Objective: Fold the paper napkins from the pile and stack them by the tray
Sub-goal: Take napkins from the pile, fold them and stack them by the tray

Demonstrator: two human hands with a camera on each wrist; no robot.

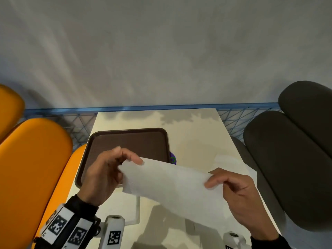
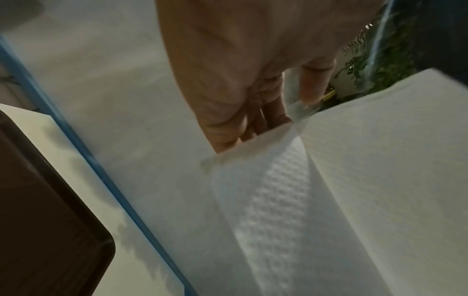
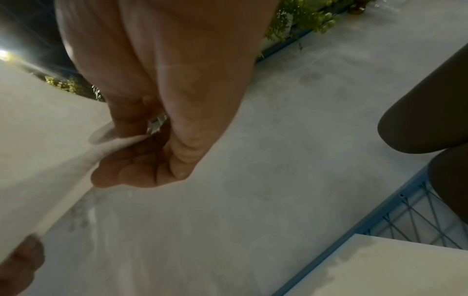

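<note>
Nearest me, just short of the brown tray (image 1: 129, 139), I saw a flat white sheet (image 1: 132, 209) lying on the table (image 1: 194, 141), partly under the napkin being worked; I took it for the start of the folded stack, though I could not tell how many it held. Above it, both hands had one paper napkin (image 1: 172, 184) lifted off the table: the left hand (image 1: 106, 175) pinched its end over the tray's near edge, and the right hand (image 1: 240, 193) pinched the opposite end, well off to the tray's right. The napkin hung stretched between them, one crease apparently in. Beyond the right hand, farther right of the tray, lay the white pile (image 1: 231, 162) of unfolded napkins. I judged the job early, with most folding left.
</note>
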